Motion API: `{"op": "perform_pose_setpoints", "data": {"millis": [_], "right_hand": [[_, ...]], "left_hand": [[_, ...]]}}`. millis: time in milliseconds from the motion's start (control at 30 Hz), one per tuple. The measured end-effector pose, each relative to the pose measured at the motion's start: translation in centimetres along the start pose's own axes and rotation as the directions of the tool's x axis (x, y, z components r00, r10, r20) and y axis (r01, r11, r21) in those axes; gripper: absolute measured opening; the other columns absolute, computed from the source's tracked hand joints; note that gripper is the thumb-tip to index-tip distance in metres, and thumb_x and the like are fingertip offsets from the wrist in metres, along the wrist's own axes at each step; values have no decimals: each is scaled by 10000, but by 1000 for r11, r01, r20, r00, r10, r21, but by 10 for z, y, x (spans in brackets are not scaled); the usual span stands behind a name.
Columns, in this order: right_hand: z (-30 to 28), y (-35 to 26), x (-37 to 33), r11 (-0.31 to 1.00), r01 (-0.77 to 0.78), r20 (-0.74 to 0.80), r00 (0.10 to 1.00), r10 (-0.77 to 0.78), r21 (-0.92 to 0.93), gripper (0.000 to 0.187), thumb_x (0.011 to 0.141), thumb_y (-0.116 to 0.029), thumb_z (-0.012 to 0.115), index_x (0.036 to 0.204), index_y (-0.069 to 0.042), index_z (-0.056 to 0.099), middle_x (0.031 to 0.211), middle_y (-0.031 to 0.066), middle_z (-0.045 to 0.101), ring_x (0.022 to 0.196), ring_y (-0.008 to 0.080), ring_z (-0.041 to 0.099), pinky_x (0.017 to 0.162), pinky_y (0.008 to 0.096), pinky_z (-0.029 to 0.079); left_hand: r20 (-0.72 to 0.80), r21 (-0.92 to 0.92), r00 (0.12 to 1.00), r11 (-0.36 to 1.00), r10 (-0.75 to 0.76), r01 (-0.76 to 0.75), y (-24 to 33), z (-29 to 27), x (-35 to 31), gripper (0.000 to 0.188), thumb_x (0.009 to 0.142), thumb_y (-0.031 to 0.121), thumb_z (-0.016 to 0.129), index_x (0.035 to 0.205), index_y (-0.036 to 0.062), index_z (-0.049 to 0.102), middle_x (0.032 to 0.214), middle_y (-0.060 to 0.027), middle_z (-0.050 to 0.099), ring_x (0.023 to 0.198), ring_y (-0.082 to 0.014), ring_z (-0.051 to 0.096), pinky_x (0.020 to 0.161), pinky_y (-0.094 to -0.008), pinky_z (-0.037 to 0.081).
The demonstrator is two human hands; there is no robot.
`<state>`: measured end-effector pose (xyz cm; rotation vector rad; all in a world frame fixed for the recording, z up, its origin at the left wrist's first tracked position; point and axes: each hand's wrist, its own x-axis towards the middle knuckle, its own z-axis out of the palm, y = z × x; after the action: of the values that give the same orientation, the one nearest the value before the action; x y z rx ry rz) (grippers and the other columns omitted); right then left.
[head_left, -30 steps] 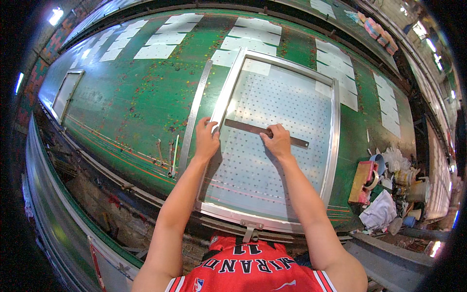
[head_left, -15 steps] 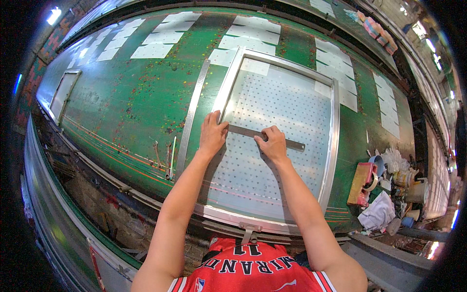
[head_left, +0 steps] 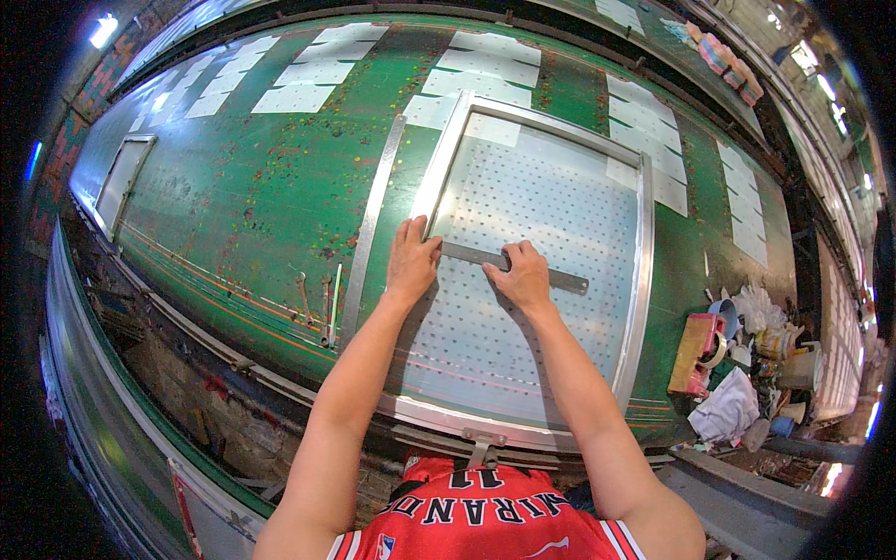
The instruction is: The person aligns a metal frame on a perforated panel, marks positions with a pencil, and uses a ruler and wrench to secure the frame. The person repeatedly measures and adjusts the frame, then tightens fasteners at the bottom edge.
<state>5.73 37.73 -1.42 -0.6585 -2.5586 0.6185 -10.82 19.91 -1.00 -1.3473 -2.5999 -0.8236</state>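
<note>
A metal-framed printing screen (head_left: pixel 644 238) with a pale mesh lies on the green table, rows of small dark marks showing through it. A steel ruler (head_left: pixel 567 281) lies across the mesh, tilting down slightly to the right. At the screen's left bar, my left hand (head_left: pixel 413 263) has its fingers over the frame, thumb and forefinger closed on the ruler's left end. My right hand (head_left: pixel 523 278) grips the ruler near its middle, thumb on the near edge and bent fingers on the far one. The ruler's right end, with a small hole, sticks out beyond it.
Along the long green table (head_left: pixel 215 187) lie rows of white sheets (head_left: pixel 303 75). A long metal strip (head_left: pixel 375 224) lies left of the screen, near wrenches (head_left: pixel 304 297). A red-and-yellow box (head_left: pixel 695 355), a white cloth (head_left: pixel 726 408) and containers crowd the right. A small frame (head_left: pixel 121 182) lies far left.
Both hands hold nearly the same places on the ruler; my right hand's thumb has shifted slightly left. The whole view has moved a little.
</note>
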Motion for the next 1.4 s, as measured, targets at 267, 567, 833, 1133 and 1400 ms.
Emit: {"op": "perform_pose_setpoints", "data": {"millis": [267,567,833,1133,1400], "right_hand": [[0,-1,2,1000,11,32,999,-12,24,407,741,-359,837,986,-62,702,950,124,611,903,315,614,775,436,482],[-1,-3,4,999,-16,66,998,14,30,416,743,-389,823,939,-46,691,941,126,609,904,316,613,779,440,475],[2,-18,7,994,-51,49,997,55,-94,497,719,-468,827,896,-30,670,906,125,598,878,307,607,758,446,459],[3,-26,11,983,-133,96,985,146,-130,516,715,-508,816,891,-47,666,961,118,595,965,300,586,797,447,430],[-1,-29,13,979,-153,118,978,169,-133,521,722,-514,812,900,-46,668,964,115,596,964,288,587,795,440,425]], "left_hand": [[-18,2,1000,1000,2,-2,3,-2,0,281,801,58,740,1080,92,744,1408,-171,497,1340,-397,436,1099,-489,405],[12,18,1000,1000,2,-2,6,-7,1,268,820,50,720,1085,81,742,1405,-177,488,1343,-393,431,1092,-485,411],[5,0,1000,1000,-9,9,7,-7,-1,267,814,50,729,1079,79,740,1411,-176,483,1351,-382,423,1091,-477,412],[24,8,1000,1000,-16,16,6,-6,0,261,823,70,730,1084,85,733,1421,-173,477,1359,-392,413,1103,-486,394],[31,24,1000,1000,-4,4,4,-5,0,250,834,83,718,1083,79,727,1426,-178,470,1357,-399,412,1106,-486,389]]}}
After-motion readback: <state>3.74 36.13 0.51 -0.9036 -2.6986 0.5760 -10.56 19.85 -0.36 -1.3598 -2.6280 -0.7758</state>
